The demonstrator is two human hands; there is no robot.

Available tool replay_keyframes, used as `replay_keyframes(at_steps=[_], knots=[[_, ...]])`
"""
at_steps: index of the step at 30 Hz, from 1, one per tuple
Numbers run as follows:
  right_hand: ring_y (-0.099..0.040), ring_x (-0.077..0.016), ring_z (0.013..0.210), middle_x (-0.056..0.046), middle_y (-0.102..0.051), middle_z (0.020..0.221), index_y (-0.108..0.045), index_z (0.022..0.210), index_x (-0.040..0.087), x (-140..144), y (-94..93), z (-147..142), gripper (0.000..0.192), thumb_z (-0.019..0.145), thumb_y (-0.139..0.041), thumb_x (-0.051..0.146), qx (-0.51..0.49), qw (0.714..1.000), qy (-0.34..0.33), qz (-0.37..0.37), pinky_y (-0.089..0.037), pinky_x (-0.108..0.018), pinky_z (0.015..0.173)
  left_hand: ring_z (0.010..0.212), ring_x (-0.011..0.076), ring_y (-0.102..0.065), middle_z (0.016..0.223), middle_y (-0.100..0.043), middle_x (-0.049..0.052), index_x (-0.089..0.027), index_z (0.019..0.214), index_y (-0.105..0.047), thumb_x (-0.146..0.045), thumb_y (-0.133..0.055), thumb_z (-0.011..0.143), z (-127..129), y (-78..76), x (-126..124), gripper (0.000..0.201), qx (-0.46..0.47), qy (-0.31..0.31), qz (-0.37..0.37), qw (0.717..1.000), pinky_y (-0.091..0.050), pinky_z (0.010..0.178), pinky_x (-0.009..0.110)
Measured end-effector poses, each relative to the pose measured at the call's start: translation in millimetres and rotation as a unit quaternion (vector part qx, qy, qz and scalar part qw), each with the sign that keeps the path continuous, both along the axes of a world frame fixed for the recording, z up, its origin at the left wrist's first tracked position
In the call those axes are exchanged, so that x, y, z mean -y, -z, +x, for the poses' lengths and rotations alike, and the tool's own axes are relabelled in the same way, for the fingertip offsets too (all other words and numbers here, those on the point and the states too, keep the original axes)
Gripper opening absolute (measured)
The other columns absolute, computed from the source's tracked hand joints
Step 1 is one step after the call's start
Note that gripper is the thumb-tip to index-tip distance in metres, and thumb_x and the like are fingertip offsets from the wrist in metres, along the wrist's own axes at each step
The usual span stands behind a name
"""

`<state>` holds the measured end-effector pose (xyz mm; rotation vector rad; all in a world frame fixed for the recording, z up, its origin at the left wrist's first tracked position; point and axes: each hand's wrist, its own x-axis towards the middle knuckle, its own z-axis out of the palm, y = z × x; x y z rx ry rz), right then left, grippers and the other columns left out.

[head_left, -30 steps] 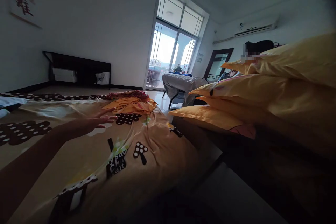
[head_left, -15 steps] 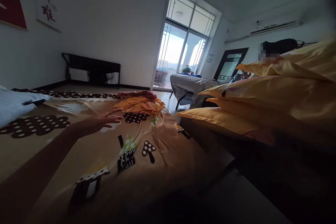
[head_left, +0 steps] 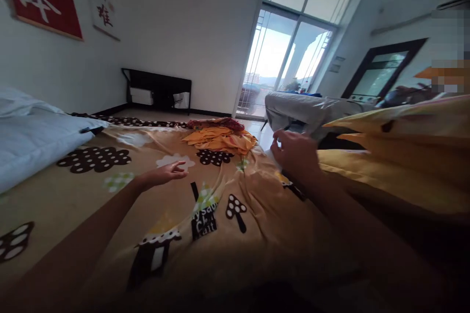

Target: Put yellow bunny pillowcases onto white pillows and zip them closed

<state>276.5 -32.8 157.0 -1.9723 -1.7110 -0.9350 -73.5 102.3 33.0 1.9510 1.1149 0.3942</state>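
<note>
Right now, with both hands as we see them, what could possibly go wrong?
The sheet is wrinkled near the right hand, so a pull might deepen the folds. The orange cloth lies heaped near the far edge; a tug on the sheet might drag it off. The pillows seem piled close beside that hand; a bump could topple them.
</note>
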Motion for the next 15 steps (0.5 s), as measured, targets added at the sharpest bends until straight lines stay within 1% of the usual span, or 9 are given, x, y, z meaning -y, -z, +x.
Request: replay_keyframes(at_steps=[2,4,7,9,12,14,15], knots=[[-0.057,-0.0269,0.104,-0.014,-0.064,0.104,-0.064,0.107,0.014,-53,30.0,-8,0.028,0.092,-0.043,0.024,-0.005,0.996,-0.021,-0.086,-0.039,-0.042,0.094,0.132,0.0298,-0.044,0.144,-0.043,0.021,-0.012,0.145,-0.026,-0.073,-0.049,0.070,-9,9.5,-13,0.100,-0.027,-0.011,0.013,0.999,-0.039,0.106,0.039],[-0.055,-0.0264,0.110,-0.014,-0.063,0.113,-0.067,0.105,0.016,-107,66.0,-10,0.026,0.088,-0.048,0.021,-0.021,0.986,-0.053,-0.155,-0.039,-0.037,0.094,0.134,0.0295,-0.042,0.146,-0.040,0.023,-0.008,0.145,-0.027,-0.072,-0.047,0.071,-20,19.4,-28,0.099,-0.060,-0.025,0.045,0.997,-0.035,0.108,0.038],[-0.055,-0.0241,0.113,-0.011,-0.062,0.122,-0.067,0.112,0.019,-176,118.2,-11,0.031,0.085,-0.050,0.021,-0.057,0.976,-0.078,-0.193,-0.040,-0.034,0.096,0.138,0.0283,-0.035,0.151,-0.033,0.020,-0.007,0.143,-0.031,-0.063,-0.037,0.081,-31,37.4,-51,0.085,-0.110,-0.038,0.113,0.987,-0.026,0.114,0.039],[-0.052,-0.0250,0.120,-0.011,-0.056,0.133,-0.063,0.120,0.020,-213,146.3,-15,0.037,0.085,-0.052,0.023,-0.077,0.972,-0.093,-0.200,-0.037,-0.036,0.100,0.139,0.0272,-0.034,0.151,-0.034,0.016,-0.009,0.143,-0.034,-0.057,-0.033,0.086,-27,53.7,-63,0.075,-0.125,-0.045,0.148,0.980,-0.024,0.115,0.041],[-0.043,-0.0273,0.129,-0.011,-0.045,0.144,-0.058,0.127,0.018,-263,176.5,-32,0.042,0.086,-0.052,0.029,-0.099,0.967,-0.117,-0.204,-0.033,-0.041,0.106,0.137,0.0245,-0.038,0.148,-0.040,0.012,-0.015,0.142,-0.040,-0.049,-0.034,0.091,-8,83.5,-71,0.061,-0.131,-0.052,0.192,0.971,-0.027,0.114,0.042],[-0.041,-0.0272,0.132,-0.013,-0.043,0.146,-0.054,0.131,0.017,-297,189.7,-49,0.046,0.090,-0.049,0.035,-0.111,0.964,-0.131,-0.203,-0.033,-0.042,0.106,0.137,0.0249,-0.037,0.148,-0.041,0.012,-0.016,0.139,-0.044,-0.044,-0.036,0.093,6,101.0,-68,0.055,-0.148,-0.050,0.238,0.959,-0.027,0.113,0.045],[-0.041,-0.0265,0.132,-0.013,-0.043,0.146,-0.052,0.133,0.017,-313,194.5,-58,0.047,0.091,-0.047,0.038,-0.117,0.962,-0.138,-0.202,-0.033,-0.041,0.106,0.138,0.0258,-0.036,0.148,-0.041,0.012,-0.017,0.138,-0.046,-0.042,-0.037,0.093,11,107.4,-65,0.053,-0.160,-0.041,0.259,0.952,-0.027,0.113,0.047]])
